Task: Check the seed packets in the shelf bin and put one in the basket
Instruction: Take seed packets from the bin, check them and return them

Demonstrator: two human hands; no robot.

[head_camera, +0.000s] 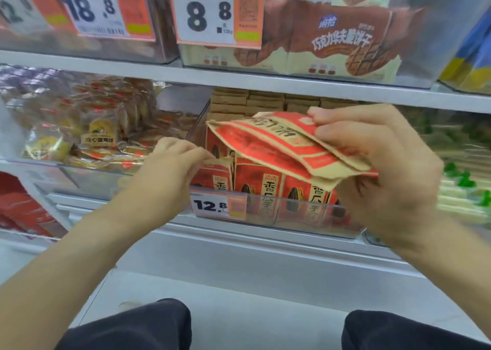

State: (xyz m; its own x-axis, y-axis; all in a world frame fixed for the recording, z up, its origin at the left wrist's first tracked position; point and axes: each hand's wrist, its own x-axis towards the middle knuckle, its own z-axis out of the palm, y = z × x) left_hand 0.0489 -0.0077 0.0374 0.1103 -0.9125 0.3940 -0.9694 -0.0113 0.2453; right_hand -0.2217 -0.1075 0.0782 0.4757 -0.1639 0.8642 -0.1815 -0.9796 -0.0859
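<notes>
Above bin, hands (two), two packets

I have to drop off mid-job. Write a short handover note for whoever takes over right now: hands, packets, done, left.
Right hand: grips a small stack of red-and-tan paper seed packets, lifted above the bin and lying roughly flat.
Left hand: pinches the top of the leftmost upright red seed packet in the clear plastic shelf bin.
Other packets stand upright in the bin, behind the 12.8 price tag.
Done: packets pulled out for checking.
Left: pick one and put it in the basket, which is not in view; return the others.
</notes>
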